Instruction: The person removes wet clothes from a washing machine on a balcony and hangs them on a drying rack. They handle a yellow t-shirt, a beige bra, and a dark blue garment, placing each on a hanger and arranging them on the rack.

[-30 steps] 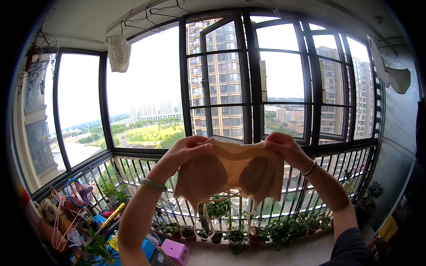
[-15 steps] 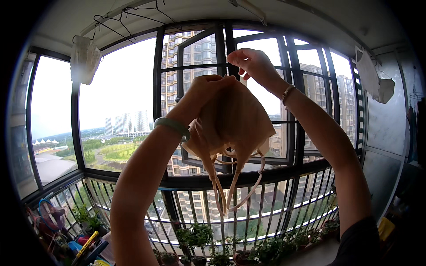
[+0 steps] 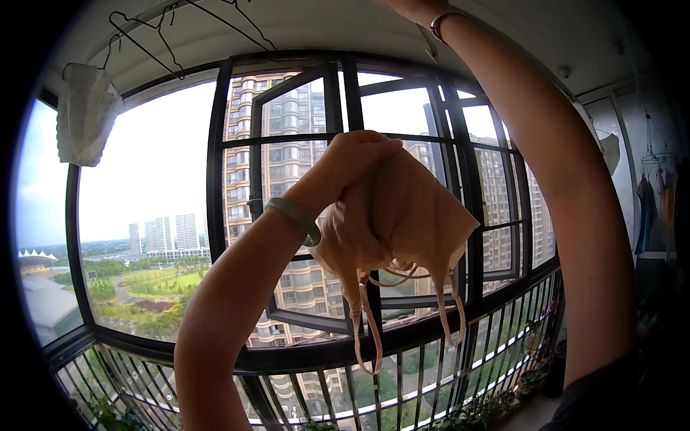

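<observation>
A beige strappy camisole (image 3: pixel 417 208) hangs upside down in front of the window, its thin straps dangling in loops below. My left hand (image 3: pixel 363 156) is closed on the upper edge of the cloth, fingers pinching it. A pale green bangle (image 3: pixel 293 219) circles that wrist. My right arm stretches up past the cloth, and my right hand (image 3: pixel 417 8) is at the top edge of the picture, apart from the camisole. Its fingers are cut off by the frame, so what they do is hidden. A bracelet (image 3: pixel 440 26) sits on the right wrist.
Black wire hangers (image 3: pixel 147 44) hang from the ceiling at upper left, beside a white cloth (image 3: pixel 88 118). A pale garment (image 3: pixel 609 151) and a clip hanger (image 3: pixel 655 159) with small clothes are at right. Dark-framed windows (image 3: pixel 345 136), a railing (image 3: pixel 402 373) and potted plants (image 3: pixel 478 409) line the front.
My right hand has risen from beside the camisole to the picture's top edge. My left hand still grips the camisole, now slightly lower in view. The whole view has shifted to the right.
</observation>
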A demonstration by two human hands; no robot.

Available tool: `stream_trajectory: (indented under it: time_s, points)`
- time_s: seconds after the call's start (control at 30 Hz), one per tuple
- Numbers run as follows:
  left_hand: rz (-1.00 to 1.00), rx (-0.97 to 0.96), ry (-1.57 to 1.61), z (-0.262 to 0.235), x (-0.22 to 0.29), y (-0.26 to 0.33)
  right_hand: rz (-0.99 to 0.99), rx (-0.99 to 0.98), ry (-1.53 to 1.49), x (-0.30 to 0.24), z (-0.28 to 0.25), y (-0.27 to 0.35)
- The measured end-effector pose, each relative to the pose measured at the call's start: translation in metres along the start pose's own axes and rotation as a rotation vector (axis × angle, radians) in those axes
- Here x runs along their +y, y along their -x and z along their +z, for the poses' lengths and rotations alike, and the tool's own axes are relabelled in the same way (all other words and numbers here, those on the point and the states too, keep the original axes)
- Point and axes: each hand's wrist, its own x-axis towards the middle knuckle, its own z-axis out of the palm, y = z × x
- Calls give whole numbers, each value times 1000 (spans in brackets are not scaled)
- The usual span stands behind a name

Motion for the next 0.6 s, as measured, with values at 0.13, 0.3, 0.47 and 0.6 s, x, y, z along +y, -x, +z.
stream_trajectory:
  time_s: [0.13, 0.3, 0.47, 0.6]
  points:
    - [5, -32, -129, -8, -15, -12, 72, -282, -15, -9, -20, -12]
    - [61, -49, -225, -7, -34, -12, 117, -200, 274, 53, 26, -20]
    - [22, -75, -294, -4, -63, -5, 282, -389, -1, 75, 48, 13]
    - [-69, -168, -332, 9, -76, -2, 412, -280, -166, 97, 51, 21]
